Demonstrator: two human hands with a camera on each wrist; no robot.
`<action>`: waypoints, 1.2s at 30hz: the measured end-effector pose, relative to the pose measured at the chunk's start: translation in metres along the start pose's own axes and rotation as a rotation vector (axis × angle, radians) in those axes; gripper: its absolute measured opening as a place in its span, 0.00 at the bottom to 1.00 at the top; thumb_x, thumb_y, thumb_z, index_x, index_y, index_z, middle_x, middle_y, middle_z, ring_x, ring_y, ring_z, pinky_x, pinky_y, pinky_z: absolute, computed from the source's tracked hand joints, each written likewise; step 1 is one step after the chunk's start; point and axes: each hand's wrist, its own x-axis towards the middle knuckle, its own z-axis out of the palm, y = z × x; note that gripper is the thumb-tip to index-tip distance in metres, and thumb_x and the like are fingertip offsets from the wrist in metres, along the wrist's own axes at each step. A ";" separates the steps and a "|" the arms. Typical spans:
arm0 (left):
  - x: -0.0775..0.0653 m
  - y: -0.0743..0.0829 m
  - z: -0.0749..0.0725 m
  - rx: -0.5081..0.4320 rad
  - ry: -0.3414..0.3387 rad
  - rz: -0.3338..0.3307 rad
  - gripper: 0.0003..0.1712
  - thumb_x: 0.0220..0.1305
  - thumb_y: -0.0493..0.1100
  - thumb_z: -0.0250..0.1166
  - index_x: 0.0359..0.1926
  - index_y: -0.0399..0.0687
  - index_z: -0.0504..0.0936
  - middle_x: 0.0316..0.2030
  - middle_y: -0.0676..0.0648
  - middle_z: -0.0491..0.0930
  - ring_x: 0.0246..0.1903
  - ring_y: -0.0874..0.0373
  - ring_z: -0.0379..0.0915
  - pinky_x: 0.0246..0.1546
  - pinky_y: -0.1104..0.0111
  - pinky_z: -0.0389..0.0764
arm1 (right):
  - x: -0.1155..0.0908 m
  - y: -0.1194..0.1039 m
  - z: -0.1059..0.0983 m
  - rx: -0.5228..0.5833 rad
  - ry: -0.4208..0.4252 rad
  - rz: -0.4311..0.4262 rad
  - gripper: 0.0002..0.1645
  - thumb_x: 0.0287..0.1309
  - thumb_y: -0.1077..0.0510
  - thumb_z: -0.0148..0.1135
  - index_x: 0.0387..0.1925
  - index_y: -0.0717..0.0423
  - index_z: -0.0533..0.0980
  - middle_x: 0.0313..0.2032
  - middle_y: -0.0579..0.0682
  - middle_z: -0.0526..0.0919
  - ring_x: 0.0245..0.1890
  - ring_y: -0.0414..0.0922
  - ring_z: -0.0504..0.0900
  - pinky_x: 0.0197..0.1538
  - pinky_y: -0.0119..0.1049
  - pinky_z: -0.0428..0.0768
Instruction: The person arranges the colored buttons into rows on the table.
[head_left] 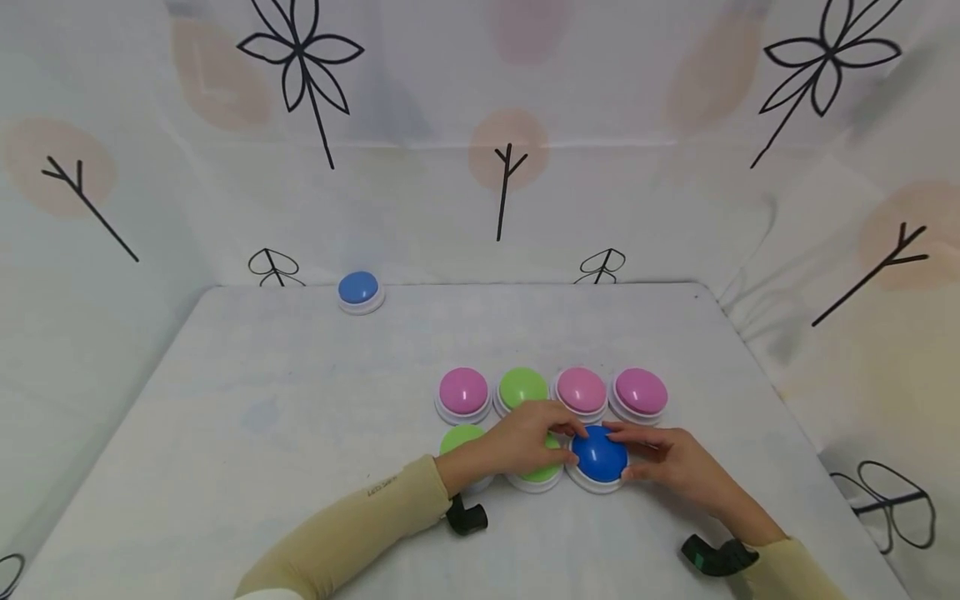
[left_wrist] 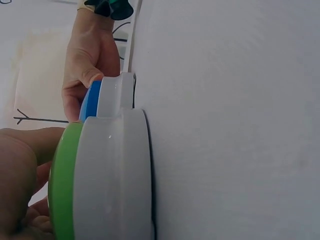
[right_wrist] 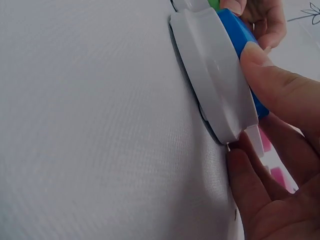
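Note:
A blue push button with a white base sits on the white table at the right end of the front row. My left hand reaches over two green buttons and holds the blue one's left side with thumb and fingers. From the right, my right hand grips the same button. In the right wrist view, the right thumb presses on the blue dome while other fingers lie by the white base. The front green buttons are partly hidden under my left hand and wrist; one green dome fills the left wrist view's foreground.
Behind stands a row with a pink button, a green button and two more pink ones. Another blue button is at the table's back edge, left. Patterned cloth hangs around the table.

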 end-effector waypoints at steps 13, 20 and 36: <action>-0.001 0.000 0.000 0.001 -0.009 0.004 0.17 0.64 0.47 0.70 0.53 0.51 0.83 0.49 0.58 0.81 0.47 0.71 0.74 0.49 0.83 0.72 | 0.000 -0.007 -0.003 -0.009 -0.032 0.028 0.30 0.56 0.55 0.73 0.60 0.55 0.78 0.65 0.61 0.73 0.64 0.54 0.73 0.57 0.30 0.77; -0.002 0.001 0.000 -0.011 -0.006 -0.007 0.16 0.65 0.47 0.70 0.53 0.51 0.83 0.48 0.57 0.82 0.47 0.72 0.74 0.49 0.84 0.72 | 0.002 -0.004 -0.005 0.032 -0.054 0.016 0.30 0.57 0.55 0.72 0.61 0.55 0.77 0.65 0.61 0.73 0.61 0.34 0.74 0.56 0.27 0.76; -0.003 0.002 -0.001 -0.145 0.035 0.013 0.14 0.66 0.44 0.69 0.51 0.50 0.83 0.47 0.57 0.82 0.47 0.72 0.75 0.47 0.83 0.74 | 0.004 -0.013 -0.003 -0.004 0.067 0.043 0.25 0.61 0.55 0.69 0.59 0.52 0.79 0.60 0.55 0.79 0.60 0.56 0.76 0.53 0.27 0.78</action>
